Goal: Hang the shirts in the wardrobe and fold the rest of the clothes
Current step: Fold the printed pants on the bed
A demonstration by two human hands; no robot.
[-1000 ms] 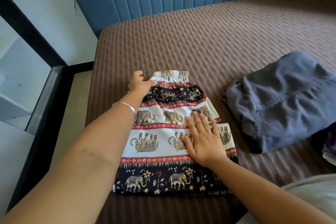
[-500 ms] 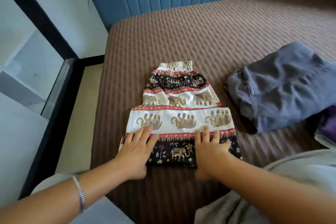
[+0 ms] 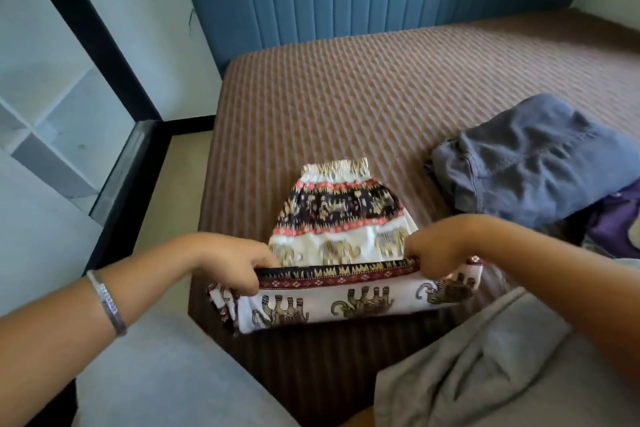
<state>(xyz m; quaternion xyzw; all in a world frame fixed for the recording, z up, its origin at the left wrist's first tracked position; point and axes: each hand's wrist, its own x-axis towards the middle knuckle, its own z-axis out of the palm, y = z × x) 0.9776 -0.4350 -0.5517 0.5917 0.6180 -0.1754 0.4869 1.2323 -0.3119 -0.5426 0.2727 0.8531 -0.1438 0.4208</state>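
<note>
Two garments sit handled on the bed [image 3: 346,87]: grey trousers [image 3: 530,163] folded at our right, and the elephant-print trousers [image 3: 332,218] half folded before us. We judge more clothes wait, including something purple [image 3: 616,222]. Our left hand [image 3: 239,262] and right hand [image 3: 436,246] each pinch the near hem, lifted between them over the flat waistband half.

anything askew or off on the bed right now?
Nothing stands out. Both hands, left hand and right hand, pinch the elephant-print garment's near edge, lifting it mid-fold; grey-blue garment lies folded nearby.
</note>
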